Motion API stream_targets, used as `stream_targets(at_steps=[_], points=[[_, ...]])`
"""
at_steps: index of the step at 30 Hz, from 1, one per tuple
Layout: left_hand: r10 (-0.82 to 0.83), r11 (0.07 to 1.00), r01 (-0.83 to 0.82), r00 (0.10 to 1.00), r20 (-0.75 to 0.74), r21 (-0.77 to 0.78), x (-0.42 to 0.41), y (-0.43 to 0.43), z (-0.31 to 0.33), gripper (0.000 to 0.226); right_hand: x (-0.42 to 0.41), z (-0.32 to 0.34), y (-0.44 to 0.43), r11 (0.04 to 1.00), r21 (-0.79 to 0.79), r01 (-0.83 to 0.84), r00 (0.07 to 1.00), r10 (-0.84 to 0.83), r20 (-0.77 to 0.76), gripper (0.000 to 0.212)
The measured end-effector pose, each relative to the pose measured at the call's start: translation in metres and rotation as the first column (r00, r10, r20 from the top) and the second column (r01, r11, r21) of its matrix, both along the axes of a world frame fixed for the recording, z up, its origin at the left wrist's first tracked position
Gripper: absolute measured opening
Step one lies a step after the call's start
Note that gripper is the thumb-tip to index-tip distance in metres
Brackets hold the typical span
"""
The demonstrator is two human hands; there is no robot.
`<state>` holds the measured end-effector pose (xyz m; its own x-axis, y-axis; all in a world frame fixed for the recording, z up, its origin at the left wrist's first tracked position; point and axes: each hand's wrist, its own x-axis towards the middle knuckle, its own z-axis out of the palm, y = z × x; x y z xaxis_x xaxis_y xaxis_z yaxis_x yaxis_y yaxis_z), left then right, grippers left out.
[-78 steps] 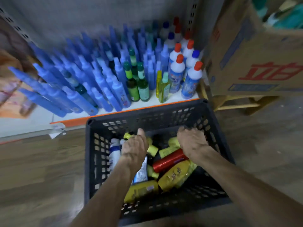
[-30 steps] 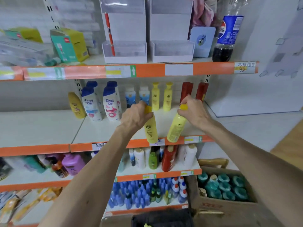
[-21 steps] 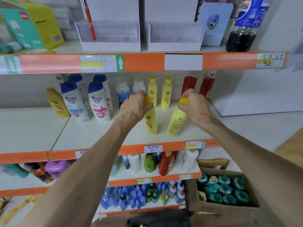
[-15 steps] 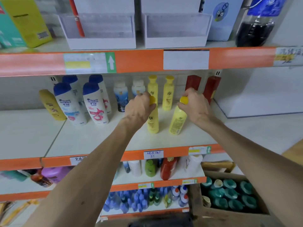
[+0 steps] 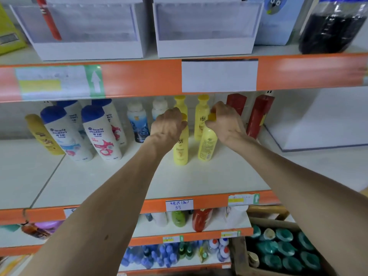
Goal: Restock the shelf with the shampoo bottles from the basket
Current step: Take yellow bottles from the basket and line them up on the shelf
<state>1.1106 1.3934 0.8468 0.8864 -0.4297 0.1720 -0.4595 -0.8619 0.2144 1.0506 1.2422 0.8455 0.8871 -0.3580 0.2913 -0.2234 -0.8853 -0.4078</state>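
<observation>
Broadly, the white middle shelf [image 5: 199, 180] with its orange front edge fills the view, its near part bare. On the shelf above stand two white display boxes [image 5: 89, 50] and, far right, a dark cola bottle [image 5: 328, 26]. Low at the right sits a cardboard box [image 5: 239, 253] of teal-capped bottles [image 5: 284, 248]. On the middle shelf's left stand white Head & Shoulders bottles [image 5: 99, 136] with blue caps, and to the right two red bottles [image 5: 258, 116] near the back. Between them, both arms reach in. The left hand [image 5: 168, 125] has its fingers curled over the cap of a yellow shampoo bottle [image 5: 180, 150], which stands upright with its base on the shelf. The right hand [image 5: 226, 121] grips the cap of a second yellow shampoo bottle [image 5: 207, 146], just beside the first and tilted slightly left. Two matching yellow bottles [image 5: 201, 116] stand behind them. A handwritten price tag [image 5: 179, 205] sits on the edge below.
</observation>
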Motion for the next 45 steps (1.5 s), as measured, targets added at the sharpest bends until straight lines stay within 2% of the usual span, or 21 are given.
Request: stream_targets(at_steps=[5,13,17,20,24,28,30,33,35,39,45], points=[[0.010,1.000,-0.010,1.000,0.005,-0.012,0.011,-0.012,0.000,0.038,0.023,0.003,-0.004,0.998,0.055,0.009,0.998,-0.005,-0.068,0.034],[-0.056,0.997,0.055,0.998,-0.033,-0.047,0.015,-0.011,-0.002,0.034,0.035,0.013,-0.002,0.999,0.052,-0.009,0.977,0.020,-0.213,0.052],[-0.054,0.998,0.052,0.996,-0.076,-0.026,0.015,-0.003,0.001,0.033,0.025,0.026,-0.008,0.985,0.087,-0.151,0.943,0.170,-0.285,0.051],[-0.046,0.999,0.045,0.996,-0.082,-0.004,0.015,-0.004,0.001,0.034,0.016,0.033,-0.017,0.961,0.048,-0.271,0.890,0.269,-0.367,0.046],[-0.039,0.999,0.039,0.997,-0.065,0.008,0.015,-0.005,0.000,0.035,0.020,0.030,-0.021,0.972,-0.070,-0.223,0.916,0.184,-0.356,0.033],[-0.030,0.999,0.029,0.997,-0.070,-0.014,0.015,-0.004,0.000,0.035,0.023,0.027,-0.016,0.984,-0.166,-0.068,0.944,0.010,-0.329,0.047],[-0.024,1.000,0.023,0.998,-0.066,-0.015,0.014,-0.004,0.001,0.036,0.021,0.027,-0.017,0.983,-0.168,-0.074,0.949,0.018,-0.314,0.051],[-0.013,1.000,0.014,0.999,-0.043,0.019,0.013,-0.004,0.002,0.038,0.017,0.033,-0.021,0.981,-0.017,-0.192,0.929,0.176,-0.326,0.054],[-0.007,1.000,0.008,0.999,-0.037,0.020,0.016,-0.005,0.003,0.039,0.016,0.040,-0.023,0.963,0.004,-0.269,0.897,0.252,-0.363,0.050],[0.014,0.999,-0.016,0.998,-0.066,-0.037,0.021,-0.005,0.002,0.038,0.020,0.036,-0.024,0.973,-0.048,-0.226,0.919,0.197,-0.341,0.033],[0.011,1.000,-0.010,0.995,-0.096,0.009,0.026,-0.007,0.005,0.040,0.024,0.026,-0.017,0.988,-0.071,-0.140,0.950,0.114,-0.291,0.032]])
